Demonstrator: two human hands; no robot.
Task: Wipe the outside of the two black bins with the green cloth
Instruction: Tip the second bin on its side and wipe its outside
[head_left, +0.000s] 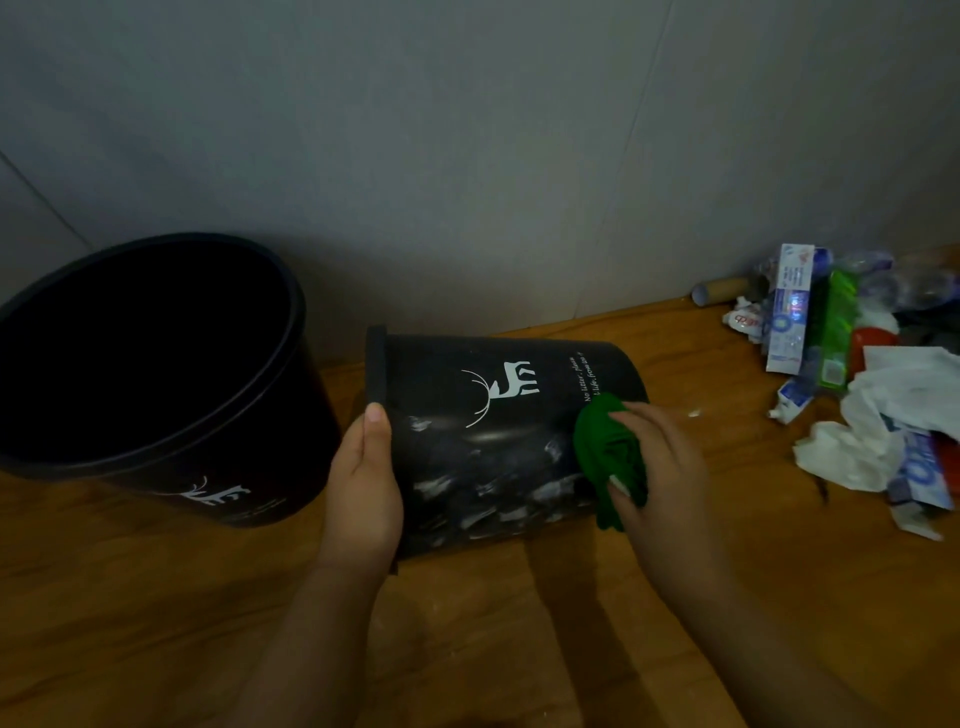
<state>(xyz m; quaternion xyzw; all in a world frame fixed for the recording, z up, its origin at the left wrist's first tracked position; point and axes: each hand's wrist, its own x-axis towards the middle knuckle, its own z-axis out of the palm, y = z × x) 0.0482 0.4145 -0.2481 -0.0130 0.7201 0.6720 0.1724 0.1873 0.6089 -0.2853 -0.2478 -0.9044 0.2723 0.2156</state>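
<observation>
A black bin (483, 410) with a white deer print lies on its side on the wooden floor, rim to the left, base to the right. White smears cover its lower side. My left hand (363, 483) grips it at the rim end. My right hand (660, 473) presses a bunched green cloth (605, 452) against the bin's side near the base. A second black bin (156, 374) with the same deer print stands upright at the left, its open mouth facing me.
A pile of rubbish (857, 374) lies at the right: toothpaste boxes, crumpled white paper, plastic wrappers and a cardboard tube (719, 291). A grey wall (467, 156) runs behind the bins. Wooden floor (467, 649) stretches toward me.
</observation>
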